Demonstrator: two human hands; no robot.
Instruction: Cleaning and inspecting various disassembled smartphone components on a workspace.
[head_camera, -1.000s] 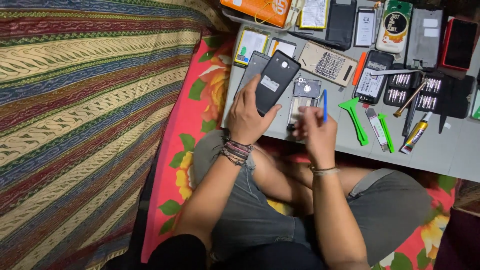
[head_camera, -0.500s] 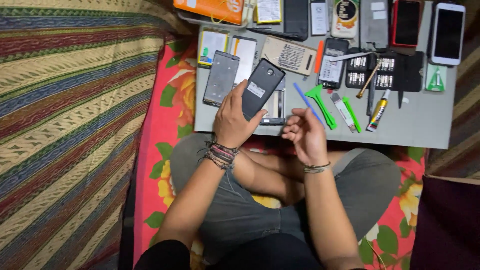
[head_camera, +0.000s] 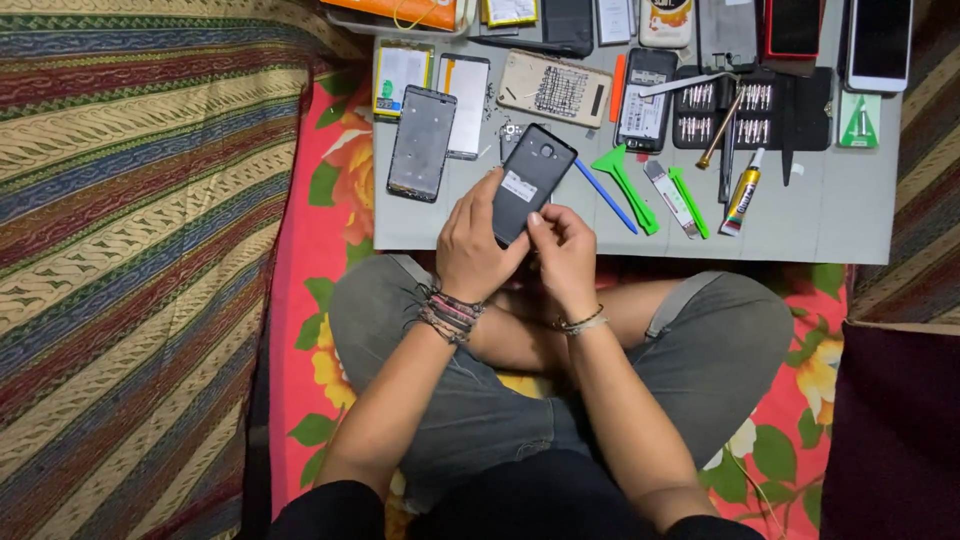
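1. The phone (head_camera: 530, 180) is a slim dark grey slab with rounded corners, its back panel facing up.
2. A round camera lens sits near its top end, and a small pale sticker lies at mid-body.
3. It is tilted, its top end pointing up and to the right, lifted over the near edge of the grey counter (head_camera: 800, 225).
4. Its lower end is hidden, clasped between the left hand (head_camera: 475, 240) and the right hand (head_camera: 565, 250).

white rectangular label (head_camera: 519, 187) sits on the dark phone back (head_camera: 532, 180) mid-frame. at 12 o'clock an orange package (head_camera: 405, 10) hangs off the bench (head_camera: 810, 225) edge. at 11 a white screen panel (head_camera: 467, 105) beside a yellow-edged one (head_camera: 402, 78). at 1 o'clock a white phone, dark screen (head_camera: 879, 40), with a green card (head_camera: 859, 120) just below it.
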